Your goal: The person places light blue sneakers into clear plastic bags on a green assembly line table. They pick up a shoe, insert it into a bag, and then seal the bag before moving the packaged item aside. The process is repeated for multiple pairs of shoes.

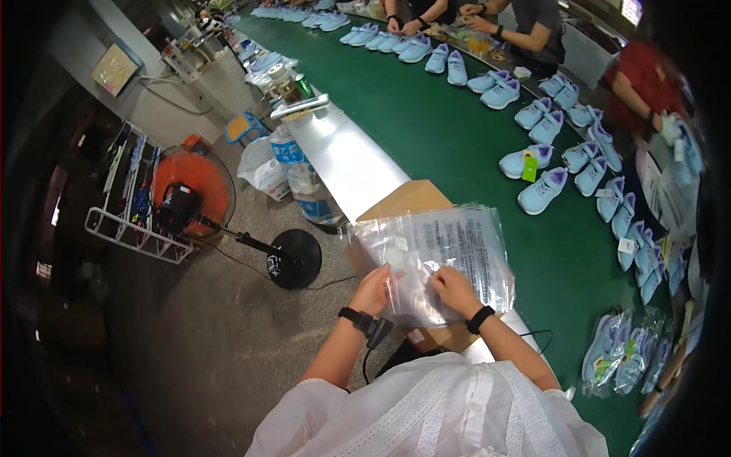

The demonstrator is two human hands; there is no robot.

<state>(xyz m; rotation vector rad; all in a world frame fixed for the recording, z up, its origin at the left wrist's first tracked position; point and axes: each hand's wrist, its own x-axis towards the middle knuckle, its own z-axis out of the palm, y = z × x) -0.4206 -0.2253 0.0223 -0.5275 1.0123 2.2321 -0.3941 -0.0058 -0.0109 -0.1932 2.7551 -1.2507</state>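
Note:
A stack of clear plastic bags with dark print lies across an open cardboard box in front of me. My left hand is closed on the near left edge of a plastic bag, its thumb up against the film. On the same bags, toward the right, my right hand is curled with its fingers pinched on the film. Glare on the plastic hides exactly how many layers each hand holds. Both wrists wear black bands.
Light blue sneakers stand in rows on the green conveyor belt. Bagged sneakers lie at the near right. Co-workers' hands work across the belt. A floor fan and a white sack stand at left.

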